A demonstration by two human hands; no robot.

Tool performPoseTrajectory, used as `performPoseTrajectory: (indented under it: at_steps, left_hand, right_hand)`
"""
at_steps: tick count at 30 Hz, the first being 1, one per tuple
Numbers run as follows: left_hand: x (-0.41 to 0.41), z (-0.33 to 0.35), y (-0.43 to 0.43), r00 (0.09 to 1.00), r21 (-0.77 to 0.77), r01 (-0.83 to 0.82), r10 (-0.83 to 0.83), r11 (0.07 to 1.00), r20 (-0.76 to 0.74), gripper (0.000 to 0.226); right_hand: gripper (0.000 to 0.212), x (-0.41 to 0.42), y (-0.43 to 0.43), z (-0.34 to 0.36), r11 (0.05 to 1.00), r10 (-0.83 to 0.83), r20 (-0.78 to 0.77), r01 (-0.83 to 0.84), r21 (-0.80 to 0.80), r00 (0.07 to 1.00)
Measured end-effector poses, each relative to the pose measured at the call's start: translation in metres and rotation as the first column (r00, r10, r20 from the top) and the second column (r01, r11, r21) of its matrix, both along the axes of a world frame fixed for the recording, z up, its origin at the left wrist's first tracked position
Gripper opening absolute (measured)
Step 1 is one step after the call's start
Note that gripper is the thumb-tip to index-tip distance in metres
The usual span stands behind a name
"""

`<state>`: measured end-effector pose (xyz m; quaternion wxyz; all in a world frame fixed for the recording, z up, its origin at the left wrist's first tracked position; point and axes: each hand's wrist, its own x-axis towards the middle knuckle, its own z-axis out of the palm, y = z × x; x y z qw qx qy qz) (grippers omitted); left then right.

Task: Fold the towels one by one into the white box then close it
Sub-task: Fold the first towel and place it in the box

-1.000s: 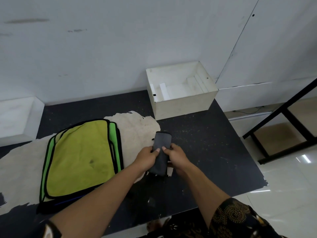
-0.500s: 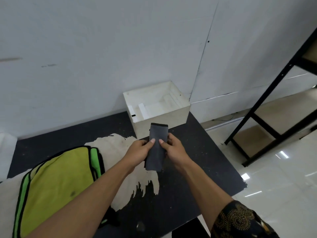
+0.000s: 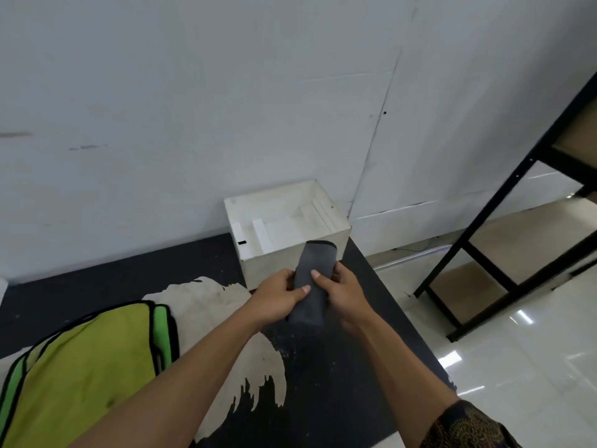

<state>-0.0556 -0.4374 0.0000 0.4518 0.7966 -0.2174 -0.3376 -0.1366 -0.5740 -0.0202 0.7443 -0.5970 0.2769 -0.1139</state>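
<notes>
A folded dark grey towel (image 3: 315,263) is held in the air between both hands, its top end level with the front wall of the white box (image 3: 274,257). My left hand (image 3: 277,294) grips its left edge with the thumb on top. My right hand (image 3: 344,291) grips its right edge, thumb across the cloth. The open white box stands against the wall at the back of the black table (image 3: 339,367), and only white panels show inside. A stack of yellow and green towels (image 3: 80,373) lies flat at the lower left.
A worn beige patch (image 3: 200,299) covers the tabletop left of the hands. The table's right edge drops to a glossy tiled floor (image 3: 517,367). A black metal shelf frame (image 3: 504,253) stands on the right. The white wall runs close behind the box.
Both hands have lifted the folded grey towel off the table and carried it forward toward the white box. The view has swung up and to the right.
</notes>
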Motion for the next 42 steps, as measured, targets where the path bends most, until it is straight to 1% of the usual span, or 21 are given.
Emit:
performPoseTrajectory:
  at_steps: [3,6,9,12,16,19,21,23,25,29,31,33,35,36,37,38,39,40,41,42]
  left_hand:
    - [0.008,0.01,-0.01,0.998,-0.025,0.046,-0.045,0.999,0.032,0.037]
    - [0.03,0.027,-0.022,0.986,-0.018,0.026,-0.023,0.999,0.165,0.041]
    - [0.059,0.039,-0.036,0.977,0.028,-0.024,0.017,0.999,0.214,0.047]
    - [0.088,0.05,-0.055,0.978,0.052,-0.092,0.08,0.994,0.193,0.051]
    - [0.126,0.049,-0.083,0.979,0.094,-0.169,0.156,0.981,0.132,0.058]
    - [0.15,0.028,-0.097,0.978,0.145,-0.206,0.199,0.968,0.063,0.064]
    - [0.161,0.007,-0.105,0.977,0.189,-0.211,0.214,0.959,0.002,0.064]
    - [0.166,-0.014,-0.112,0.972,0.241,-0.207,0.227,0.948,-0.058,0.063]
    - [0.17,-0.033,-0.121,0.968,0.278,-0.2,0.234,0.94,-0.093,0.062]
    - [0.179,-0.054,-0.139,0.96,0.297,-0.187,0.239,0.936,-0.149,0.066]
    - [0.185,-0.062,-0.144,0.958,0.308,-0.193,0.247,0.932,-0.147,0.072]
    - [0.192,-0.07,-0.147,0.956,0.323,-0.202,0.258,0.925,-0.141,0.079]
    - [0.195,-0.077,-0.15,0.955,0.334,-0.203,0.261,0.92,-0.139,0.08]
    - [0.194,-0.079,-0.151,0.953,0.342,-0.201,0.263,0.918,-0.147,0.08]
    - [0.194,-0.08,-0.152,0.953,0.357,-0.192,0.26,0.914,-0.155,0.08]
    - [0.192,-0.08,-0.153,0.956,0.378,-0.168,0.244,0.91,-0.161,0.08]
    - [0.191,-0.081,-0.153,0.963,0.405,-0.136,0.216,0.904,-0.158,0.078]
    - [0.19,-0.081,-0.153,0.971,0.432,-0.108,0.188,0.895,-0.147,0.075]
    - [0.189,-0.079,-0.153,0.977,0.455,-0.092,0.17,0.886,-0.132,0.072]
    - [0.188,-0.077,-0.151,0.981,0.477,-0.082,0.156,0.875,-0.116,0.07]
  right_hand:
    - [0.027,0.017,-0.016,0.004,1.0,0.009,-0.009,-0.009,0.001,1.0]
    - [0.031,0.05,-0.034,0.015,0.998,0.059,-0.002,-0.059,0.001,0.998]
    - [0.03,0.092,-0.054,0.03,0.988,0.129,-0.015,-0.13,-0.078,0.991]
    - [0.027,0.137,-0.076,0.038,0.976,0.19,-0.008,-0.19,-0.108,0.982]
    - [0.028,0.201,-0.105,0.027,0.942,0.256,-0.055,-0.262,-0.208,0.965]
    - [0.027,0.234,-0.119,0.01,0.908,0.271,-0.16,-0.308,-0.285,0.949]
    - [0.03,0.248,-0.124,-0.003,0.858,0.281,-0.267,-0.366,-0.361,0.922]
    - [0.038,0.256,-0.127,-0.014,0.767,0.289,-0.377,-0.448,-0.46,0.88]
    - [0.041,0.259,-0.131,-0.023,0.654,0.276,-0.471,-0.523,-0.546,0.838]
    - [0.042,0.265,-0.138,-0.036,0.477,0.248,-0.603,-0.637,-0.606,0.758]
    - [0.046,0.272,-0.139,-0.04,0.406,0.22,-0.634,-0.661,-0.631,0.741]
    - [0.051,0.277,-0.141,-0.044,0.356,0.202,-0.648,-0.672,-0.65,0.734]
    - [0.054,0.279,-0.143,-0.045,0.322,0.191,-0.665,-0.686,-0.653,0.722]
    - [0.054,0.278,-0.144,-0.046,0.276,0.179,-0.684,-0.703,-0.655,0.708]
    - [0.053,0.275,-0.144,-0.048,0.175,0.145,-0.707,-0.721,-0.671,0.693]
    - [0.052,0.272,-0.143,-0.049,0.059,0.109,-0.709,-0.716,-0.696,0.697]
    - [0.049,0.27,-0.141,-0.052,-0.073,0.081,-0.693,-0.689,-0.721,0.717]
    - [0.044,0.268,-0.138,-0.055,-0.178,0.07,-0.657,-0.639,-0.749,0.751]
    - [0.038,0.266,-0.135,-0.058,-0.231,0.07,-0.627,-0.599,-0.767,0.776]
    - [0.034,0.265,-0.132,-0.059,-0.254,0.074,-0.616,-0.582,-0.772,0.784]
